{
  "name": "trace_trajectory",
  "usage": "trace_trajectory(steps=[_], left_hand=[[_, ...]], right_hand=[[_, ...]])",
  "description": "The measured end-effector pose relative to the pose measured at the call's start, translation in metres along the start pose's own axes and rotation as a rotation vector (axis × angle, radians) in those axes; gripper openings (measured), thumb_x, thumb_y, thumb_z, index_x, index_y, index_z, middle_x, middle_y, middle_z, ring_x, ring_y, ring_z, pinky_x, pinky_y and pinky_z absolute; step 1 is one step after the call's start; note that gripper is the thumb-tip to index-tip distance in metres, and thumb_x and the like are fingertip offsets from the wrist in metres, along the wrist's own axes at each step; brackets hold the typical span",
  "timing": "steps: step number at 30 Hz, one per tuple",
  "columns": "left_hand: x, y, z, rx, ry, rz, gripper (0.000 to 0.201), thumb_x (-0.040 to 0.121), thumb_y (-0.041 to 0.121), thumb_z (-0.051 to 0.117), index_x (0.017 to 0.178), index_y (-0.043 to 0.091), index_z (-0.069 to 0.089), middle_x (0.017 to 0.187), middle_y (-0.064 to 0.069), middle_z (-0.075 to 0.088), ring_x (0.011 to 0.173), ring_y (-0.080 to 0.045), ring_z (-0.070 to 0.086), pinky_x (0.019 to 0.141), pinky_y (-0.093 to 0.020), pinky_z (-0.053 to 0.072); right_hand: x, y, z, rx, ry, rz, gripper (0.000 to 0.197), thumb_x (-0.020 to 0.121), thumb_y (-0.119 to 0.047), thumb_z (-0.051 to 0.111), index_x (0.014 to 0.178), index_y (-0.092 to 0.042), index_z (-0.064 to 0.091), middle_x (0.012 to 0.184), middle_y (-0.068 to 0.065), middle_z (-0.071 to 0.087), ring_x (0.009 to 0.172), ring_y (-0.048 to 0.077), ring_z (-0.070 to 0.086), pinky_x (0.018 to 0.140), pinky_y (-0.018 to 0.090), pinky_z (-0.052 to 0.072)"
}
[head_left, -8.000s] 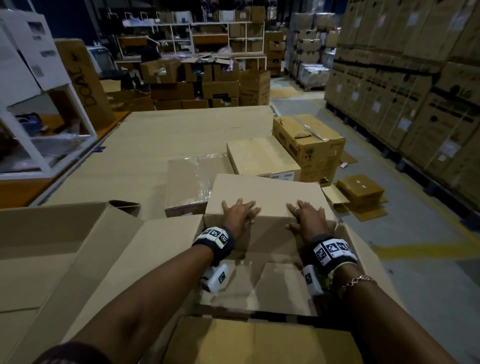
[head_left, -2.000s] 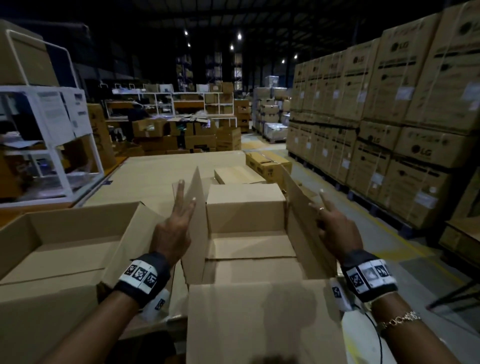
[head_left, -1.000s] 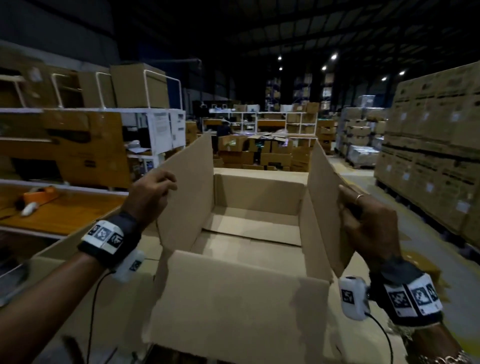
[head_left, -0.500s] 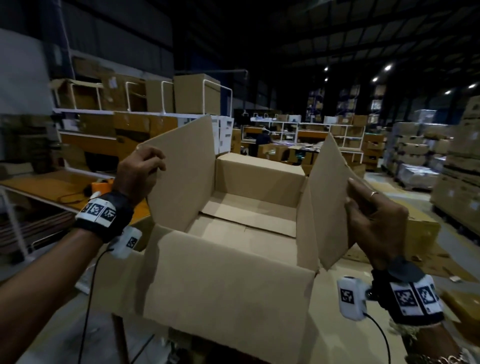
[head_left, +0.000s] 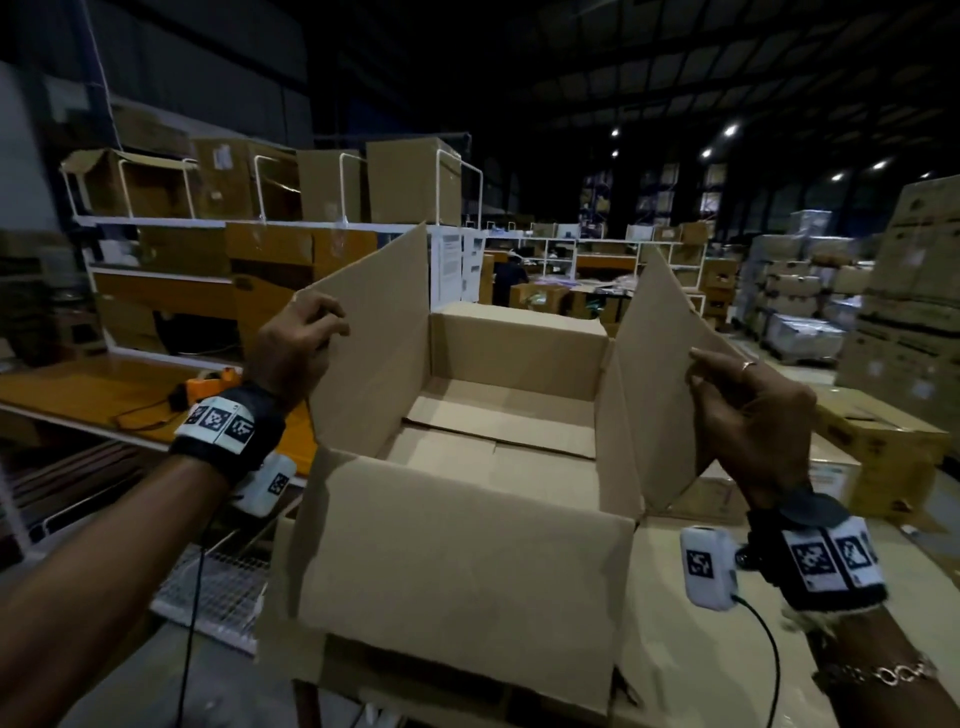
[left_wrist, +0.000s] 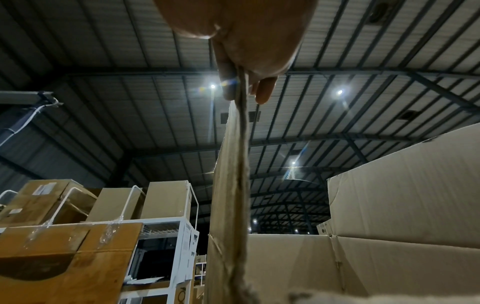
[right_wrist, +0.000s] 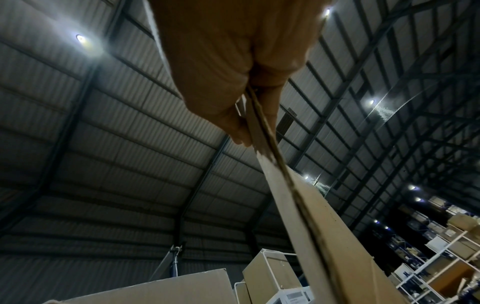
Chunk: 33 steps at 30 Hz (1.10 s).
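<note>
An empty brown cardboard box (head_left: 467, 561) hangs in front of me, top open, held up by its two side flaps. My left hand (head_left: 298, 345) pinches the near edge of the left flap (head_left: 379, 332); the left wrist view shows my left hand (left_wrist: 241, 67) with thumb and fingers either side of that flap's edge (left_wrist: 233, 185). My right hand (head_left: 748, 410) grips the near edge of the right flap (head_left: 654, 364); the right wrist view shows my right hand (right_wrist: 241, 92) clamping the flap's edge (right_wrist: 311, 205). The near flap hangs down towards me.
White wire shelving (head_left: 260, 223) stacked with cartons stands at the left, above an orange bench (head_left: 93, 384) with a tape dispenser (head_left: 208, 387). Pallets of cartons (head_left: 904, 312) rise at the right. A closed carton (head_left: 878, 441) and flat cardboard (head_left: 691, 649) lie below the box.
Since 8 s ago my hands left the box floor, took the side flaps and lifted the box. In the last second my view has swung left while the grip stayed the same.
</note>
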<state>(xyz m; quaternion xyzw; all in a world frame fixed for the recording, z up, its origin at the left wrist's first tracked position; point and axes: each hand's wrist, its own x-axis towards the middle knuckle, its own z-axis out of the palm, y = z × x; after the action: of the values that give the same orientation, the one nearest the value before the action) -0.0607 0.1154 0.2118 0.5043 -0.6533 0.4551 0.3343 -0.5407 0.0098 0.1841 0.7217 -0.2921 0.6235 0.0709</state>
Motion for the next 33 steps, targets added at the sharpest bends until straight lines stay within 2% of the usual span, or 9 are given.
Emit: trace_trajectory(steps=[4,6,9,11,13,19,23,28,33], left_hand=[[-0.015,-0.036,0.017,-0.029,-0.031,0.007,0.015,0.077,-0.014,0.068,0.087,-0.003,0.071,0.105,-0.023,0.066,0.09,-0.042,0.065,0.067,-0.047,0.058],[-0.021,-0.049,0.029,-0.037,-0.016,0.006,0.014,0.084,-0.008,0.06,0.091,-0.004,0.072,0.104,-0.023,0.066,0.089,-0.043,0.065,0.067,-0.048,0.058],[-0.032,-0.066,0.049,-0.065,-0.022,-0.009,0.024,0.089,-0.001,0.052,0.098,-0.005,0.074,0.104,-0.024,0.066,0.09,-0.045,0.065,0.069,-0.05,0.058],[-0.039,-0.074,0.061,-0.071,-0.047,-0.012,0.02,0.083,-0.01,0.064,0.1,-0.006,0.073,0.104,-0.026,0.065,0.09,-0.047,0.065,0.069,-0.053,0.059],[-0.041,-0.08,0.071,-0.085,-0.083,-0.021,0.028,0.074,-0.017,0.073,0.1,-0.006,0.073,0.104,-0.027,0.064,0.089,-0.048,0.065,0.068,-0.054,0.059],[-0.049,-0.104,0.099,-0.104,-0.127,-0.032,0.026,0.073,-0.016,0.075,0.096,-0.004,0.072,0.107,-0.024,0.063,0.094,-0.045,0.064,0.068,-0.051,0.061],[-0.063,-0.107,0.113,-0.118,-0.14,-0.024,0.02,0.077,-0.018,0.071,0.092,-0.005,0.072,0.106,-0.025,0.064,0.093,-0.043,0.064,0.069,-0.05,0.06],[-0.072,-0.11,0.116,-0.131,-0.09,-0.067,0.017,0.08,-0.015,0.07,0.091,-0.003,0.072,0.106,-0.024,0.064,0.089,-0.041,0.065,0.063,-0.048,0.058],[-0.067,-0.104,0.105,-0.19,-0.029,-0.095,0.012,0.086,-0.01,0.062,0.089,-0.003,0.072,0.103,-0.024,0.066,0.091,-0.041,0.064,0.068,-0.047,0.057]], right_hand=[[-0.001,-0.014,0.036,-0.031,-0.027,0.0,0.031,0.087,-0.003,0.072,0.117,-0.007,0.073,0.112,0.014,0.074,0.092,0.027,0.072,0.087,0.041,0.059],[0.0,-0.018,0.05,-0.038,-0.039,0.016,0.03,0.087,-0.004,0.072,0.117,-0.007,0.073,0.111,0.014,0.074,0.092,0.027,0.072,0.086,0.038,0.058],[0.002,-0.021,0.067,-0.052,-0.035,0.046,0.029,0.087,-0.004,0.073,0.116,-0.007,0.073,0.111,0.015,0.074,0.091,0.028,0.071,0.085,0.033,0.055],[0.003,-0.022,0.078,-0.052,-0.024,0.045,0.028,0.087,-0.003,0.072,0.115,-0.007,0.074,0.11,0.015,0.074,0.089,0.029,0.071,0.083,0.039,0.058],[0.007,-0.016,0.091,-0.043,-0.016,0.052,0.027,0.088,-0.004,0.072,0.114,-0.008,0.074,0.109,0.014,0.074,0.088,0.028,0.072,0.081,0.044,0.06],[0.007,0.0,0.131,-0.015,-0.082,0.071,0.027,0.089,-0.009,0.065,0.115,-0.009,0.073,0.106,0.013,0.075,0.091,0.026,0.072,0.08,0.051,0.061],[0.003,0.001,0.147,0.003,-0.103,0.073,0.027,0.088,-0.005,0.065,0.113,-0.009,0.074,0.104,0.01,0.076,0.09,0.025,0.073,0.082,0.048,0.06],[-0.011,-0.005,0.149,-0.089,-0.116,0.054,0.03,0.084,0.004,0.071,0.111,-0.007,0.075,0.101,0.012,0.076,0.087,0.026,0.072,0.081,0.045,0.06],[-0.012,-0.02,0.138,-0.151,-0.145,0.101,0.033,0.086,0.003,0.068,0.115,-0.01,0.074,0.105,0.011,0.075,0.092,0.022,0.071,0.084,0.041,0.059]])
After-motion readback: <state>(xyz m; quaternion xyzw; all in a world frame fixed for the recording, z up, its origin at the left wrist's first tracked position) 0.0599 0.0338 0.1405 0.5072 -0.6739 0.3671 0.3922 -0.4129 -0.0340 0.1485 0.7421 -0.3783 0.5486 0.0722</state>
